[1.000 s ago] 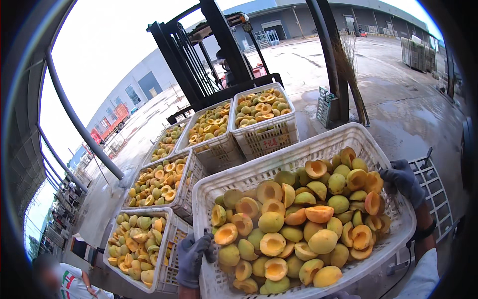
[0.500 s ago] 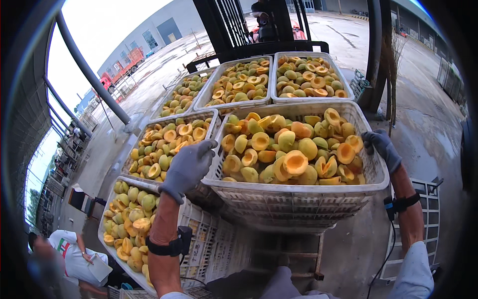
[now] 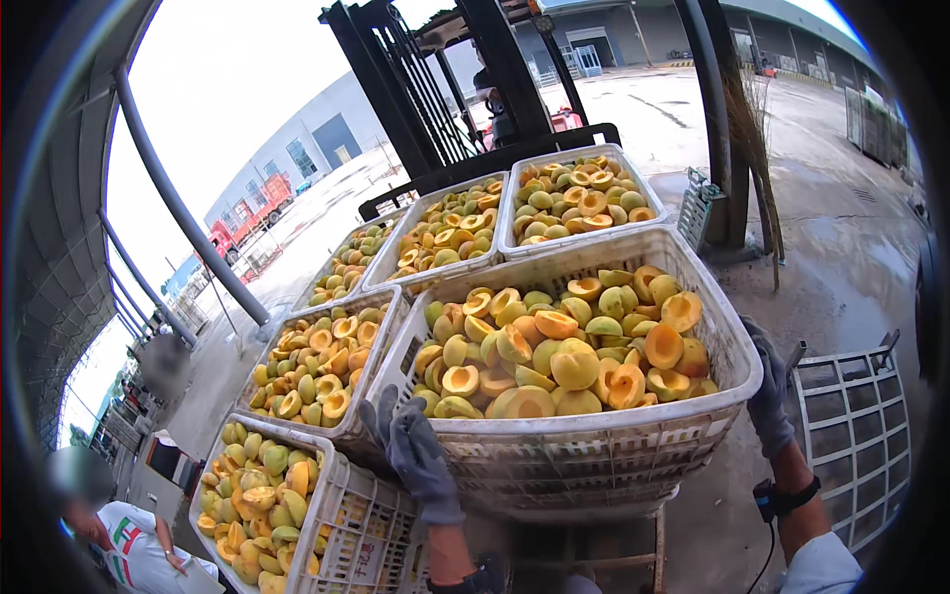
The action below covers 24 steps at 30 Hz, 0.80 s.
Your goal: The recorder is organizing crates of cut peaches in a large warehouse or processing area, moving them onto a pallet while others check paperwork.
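Note:
A large white plastic crate (image 3: pixel 594 421) full of halved, pitted yellow peaches (image 3: pixel 574 364) stands right in front of me. My left hand (image 3: pixel 421 460), in a grey glove, is at its front left corner, with fingers spread and nothing held. On the other side my right hand (image 3: pixel 770 386), gloved too, lies along the outside of the right wall, fingers stretched out. The crate's edge partly covers that hand. Both wrists carry a black strap with a small device.
Behind are more peach-filled crates (image 3: pixel 505 247) before a forklift (image 3: pixel 435 89) with a person in it. Further peach crates (image 3: pixel 336 475) stand at left. A person in a white shirt (image 3: pixel 139 540) is at lower left. A metal rack (image 3: pixel 856 436) stands at right; a post (image 3: pixel 717 129) rises behind.
My left hand has moved down and right from above the left crates to the big crate's front corner. The right hand has slid from the rim to the outer side. The view has shifted and tilted.

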Available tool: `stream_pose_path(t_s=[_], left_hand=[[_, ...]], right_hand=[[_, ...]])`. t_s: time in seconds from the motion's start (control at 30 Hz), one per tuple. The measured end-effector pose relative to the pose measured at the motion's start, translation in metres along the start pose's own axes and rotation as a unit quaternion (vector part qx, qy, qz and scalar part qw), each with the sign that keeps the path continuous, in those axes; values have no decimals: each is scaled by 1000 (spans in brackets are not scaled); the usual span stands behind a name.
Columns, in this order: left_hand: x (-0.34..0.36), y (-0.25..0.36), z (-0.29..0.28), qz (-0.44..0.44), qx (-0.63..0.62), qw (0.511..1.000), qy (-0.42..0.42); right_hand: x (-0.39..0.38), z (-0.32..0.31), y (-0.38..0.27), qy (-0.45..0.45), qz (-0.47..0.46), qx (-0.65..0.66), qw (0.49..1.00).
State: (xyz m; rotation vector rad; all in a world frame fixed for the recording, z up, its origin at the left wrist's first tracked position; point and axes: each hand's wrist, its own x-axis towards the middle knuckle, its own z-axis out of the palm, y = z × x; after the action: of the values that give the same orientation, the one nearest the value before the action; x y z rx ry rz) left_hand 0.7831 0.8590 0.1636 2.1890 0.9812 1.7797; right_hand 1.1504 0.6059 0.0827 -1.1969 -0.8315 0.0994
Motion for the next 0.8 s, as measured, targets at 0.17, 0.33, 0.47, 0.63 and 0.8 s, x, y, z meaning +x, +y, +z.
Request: stream_pose_path(t_s=[0.17,0.33,0.47,0.63,0.8], left_hand=[[21,-4,35,53,102,991,69],[20,-31,24,101,105,988,55],[-20,-24,-16,83,61,994,42],[-273,23,-105,-133,-14,970,-205],[-491,71,-308,-653,25,746,-130]], right_hand=[[-48,9,59,57,114,177,976],[-55,-1,97,84,115,195,970],[-34,-13,137,31,-2,107,994],[-11,-109,202,-13,-218,-387,896],[-10,-101,203,-27,-244,-283,927]])
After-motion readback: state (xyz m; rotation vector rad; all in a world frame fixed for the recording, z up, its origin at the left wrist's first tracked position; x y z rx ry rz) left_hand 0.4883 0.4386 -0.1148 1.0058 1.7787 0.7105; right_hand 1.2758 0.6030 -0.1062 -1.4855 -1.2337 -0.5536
